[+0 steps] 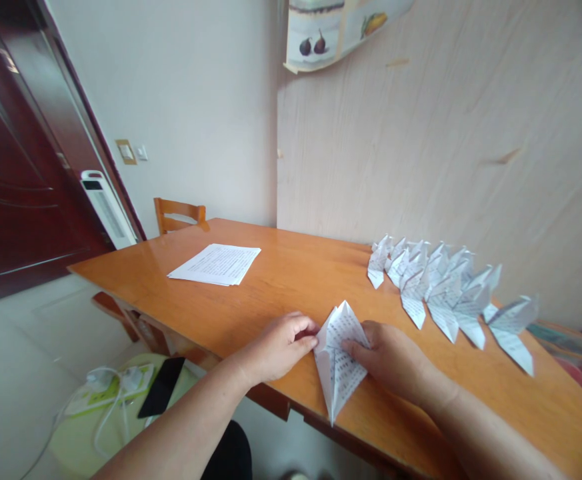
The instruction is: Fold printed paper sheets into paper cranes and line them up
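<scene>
A sheet of printed paper folded into a kite-like shape [341,353] is held just above the front edge of the wooden table, its long point toward me. My right hand [388,353] grips its right side, thumb on the printed face and fingers behind. At the left edge of the paper, my left hand [291,343] has thumb and fingertips pinched together; whether a bit of the edge is between them is hard to make out. Several finished folded paper figures [441,287] stand in rows at the right back. A stack of printed sheets [215,265] lies flat at the left.
The wooden table [295,267] runs back to a pale wall panel. Below its left front edge is a round stool [65,440] with a power strip [83,400], white cables and a black phone [163,387]. A wooden chair [178,213] stands behind the far left end.
</scene>
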The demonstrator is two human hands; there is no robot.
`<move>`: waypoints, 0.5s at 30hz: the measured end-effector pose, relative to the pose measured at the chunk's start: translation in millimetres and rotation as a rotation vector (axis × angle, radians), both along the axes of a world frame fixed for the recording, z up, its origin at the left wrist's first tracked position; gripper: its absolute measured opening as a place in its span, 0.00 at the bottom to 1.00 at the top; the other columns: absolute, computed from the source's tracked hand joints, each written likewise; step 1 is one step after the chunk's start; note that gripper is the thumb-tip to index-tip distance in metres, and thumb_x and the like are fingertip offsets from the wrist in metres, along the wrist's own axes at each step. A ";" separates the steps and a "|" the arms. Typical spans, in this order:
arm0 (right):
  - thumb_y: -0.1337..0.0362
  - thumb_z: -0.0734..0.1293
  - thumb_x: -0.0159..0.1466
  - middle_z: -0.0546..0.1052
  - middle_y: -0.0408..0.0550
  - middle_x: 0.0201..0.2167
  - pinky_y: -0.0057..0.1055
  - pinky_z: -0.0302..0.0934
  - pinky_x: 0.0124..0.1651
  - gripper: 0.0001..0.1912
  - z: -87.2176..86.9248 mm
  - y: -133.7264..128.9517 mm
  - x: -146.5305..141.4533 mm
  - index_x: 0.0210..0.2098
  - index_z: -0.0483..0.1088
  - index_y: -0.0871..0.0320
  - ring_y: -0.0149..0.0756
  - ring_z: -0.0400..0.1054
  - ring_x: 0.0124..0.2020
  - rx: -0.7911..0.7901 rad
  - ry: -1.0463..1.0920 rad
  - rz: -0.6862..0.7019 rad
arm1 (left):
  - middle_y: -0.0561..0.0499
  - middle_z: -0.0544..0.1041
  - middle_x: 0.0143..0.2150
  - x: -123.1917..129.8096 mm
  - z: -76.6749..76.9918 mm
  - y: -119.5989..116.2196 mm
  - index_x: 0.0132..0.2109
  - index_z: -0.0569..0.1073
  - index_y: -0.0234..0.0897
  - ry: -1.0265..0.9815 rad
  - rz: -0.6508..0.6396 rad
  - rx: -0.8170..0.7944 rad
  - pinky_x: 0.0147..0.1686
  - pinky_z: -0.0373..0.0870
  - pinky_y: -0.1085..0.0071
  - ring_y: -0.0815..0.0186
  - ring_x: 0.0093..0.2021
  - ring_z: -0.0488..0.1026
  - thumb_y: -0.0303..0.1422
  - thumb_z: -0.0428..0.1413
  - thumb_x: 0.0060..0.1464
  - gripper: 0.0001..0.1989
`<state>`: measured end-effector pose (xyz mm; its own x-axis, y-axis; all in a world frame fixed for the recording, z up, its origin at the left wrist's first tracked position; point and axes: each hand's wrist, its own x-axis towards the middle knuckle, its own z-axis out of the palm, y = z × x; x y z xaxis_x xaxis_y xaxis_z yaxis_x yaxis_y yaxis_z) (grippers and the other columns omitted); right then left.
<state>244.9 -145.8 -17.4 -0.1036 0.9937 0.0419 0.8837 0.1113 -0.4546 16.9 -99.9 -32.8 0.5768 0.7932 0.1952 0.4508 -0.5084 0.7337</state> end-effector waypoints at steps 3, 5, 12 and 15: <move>0.57 0.64 0.65 0.79 0.47 0.27 0.30 0.51 0.30 0.12 0.7 0.1 -0.3 0.28 0.71 0.56 0.37 0.70 0.28 0.005 -0.007 -0.006 | 0.51 0.75 0.39 3.2 -0.3 0.5 0.38 0.75 0.38 0.032 0.023 0.041 0.41 0.67 0.70 0.64 0.41 0.72 0.33 0.55 0.59 0.05; 0.57 0.64 0.65 0.79 0.48 0.27 0.30 0.51 0.30 0.12 1.7 -0.4 -0.9 0.29 0.72 0.56 0.37 0.70 0.28 0.005 -0.007 -0.001 | 0.51 0.74 0.38 5.9 -0.2 1.1 0.36 0.75 0.38 0.048 0.034 0.051 0.39 0.66 0.71 0.65 0.40 0.72 0.34 0.56 0.59 0.06; 0.58 0.63 0.66 0.79 0.49 0.31 0.29 0.52 0.31 0.12 3.9 -2.3 -2.5 0.30 0.72 0.57 0.37 0.70 0.30 0.012 -0.008 0.040 | 0.50 0.73 0.37 13.9 1.7 0.0 0.34 0.75 0.38 0.132 0.097 0.087 0.35 0.64 0.70 0.63 0.37 0.71 0.36 0.58 0.57 0.07; 0.59 0.63 0.65 0.79 0.50 0.32 0.30 0.53 0.32 0.11 2.5 -2.2 -1.3 0.31 0.72 0.57 0.38 0.71 0.31 0.022 -0.010 0.055 | 0.49 0.74 0.38 14.4 3.2 -1.7 0.35 0.75 0.39 0.155 0.101 0.115 0.36 0.64 0.69 0.62 0.38 0.71 0.36 0.57 0.58 0.06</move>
